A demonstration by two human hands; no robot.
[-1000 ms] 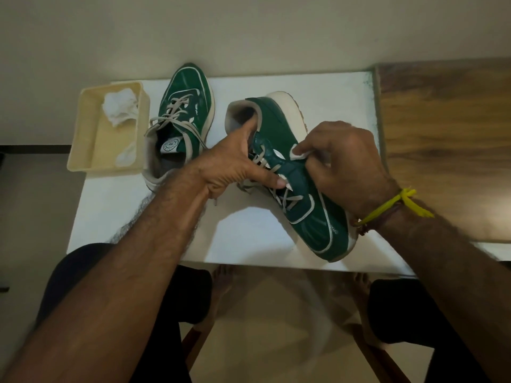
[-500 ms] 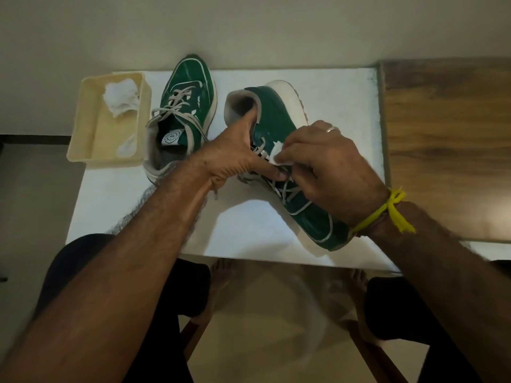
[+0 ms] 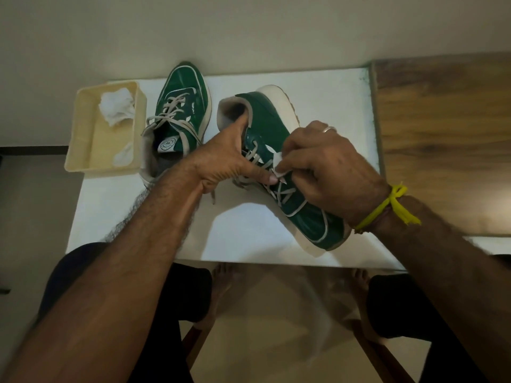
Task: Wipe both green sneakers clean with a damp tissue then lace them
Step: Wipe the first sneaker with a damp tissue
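tray (image 3: 83, 150) at desk's (image 3: 249, 225) left edge, crumpled tissues (image 3: 116, 109) inside. one sneaker (image 3: 179, 106) just right of tray, toe toward wall. second sneaker (image 3: 290, 172) further right, lying diagonal, toe toward near edge. wooden surface (image 3: 442, 139) beside desk, right.

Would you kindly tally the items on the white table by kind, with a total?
Green sneakers: 2, one standing, one tilted in the hands
Cream trays: 1
Tissue pieces: 3, two in the tray, one in the right hand
Total: 6
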